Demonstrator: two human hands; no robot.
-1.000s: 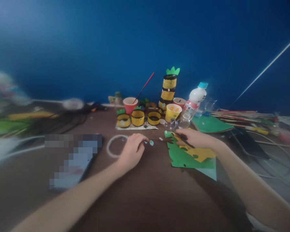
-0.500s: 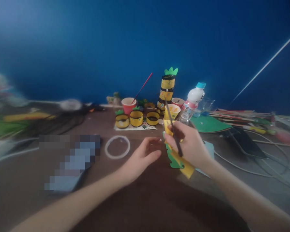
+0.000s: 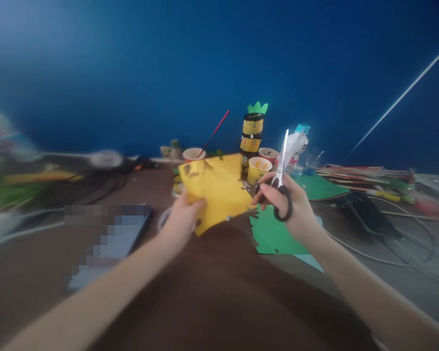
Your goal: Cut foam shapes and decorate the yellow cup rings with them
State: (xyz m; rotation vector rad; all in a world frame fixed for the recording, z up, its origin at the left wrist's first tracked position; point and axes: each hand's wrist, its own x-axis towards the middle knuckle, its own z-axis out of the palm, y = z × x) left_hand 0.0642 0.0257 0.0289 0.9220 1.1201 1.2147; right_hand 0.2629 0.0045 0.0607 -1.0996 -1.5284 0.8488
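Observation:
A sheet of yellow paper [image 3: 219, 195] with notched edges is held up over the table. My left hand [image 3: 183, 214] pinches its lower left side. My right hand [image 3: 289, 200] is wrapped round a pair of scissors [image 3: 281, 170] with black handles, blades pointing up. The fingertips of that hand are close to the sheet's right corner; whether they touch it I cannot tell. Beneath my right hand lies green paper [image 3: 274, 234] with cut edges, partly over a pale blue sheet [image 3: 312, 263]. The yellow paper hides most of the small yellow rings behind it.
Behind stand a yellow paper cup [image 3: 259, 169], a red cup [image 3: 193, 155] with a red stick, a yellow-and-black tower [image 3: 252, 129] with a green crown, and a bottle [image 3: 296, 146]. A tablet-like device [image 3: 120, 243] lies left, a dark phone [image 3: 375, 217] and cables right.
The yellow paper has been lifted from over the green paper and moved left, and my left hand has taken hold of it. The scissors in my right hand now point upward.

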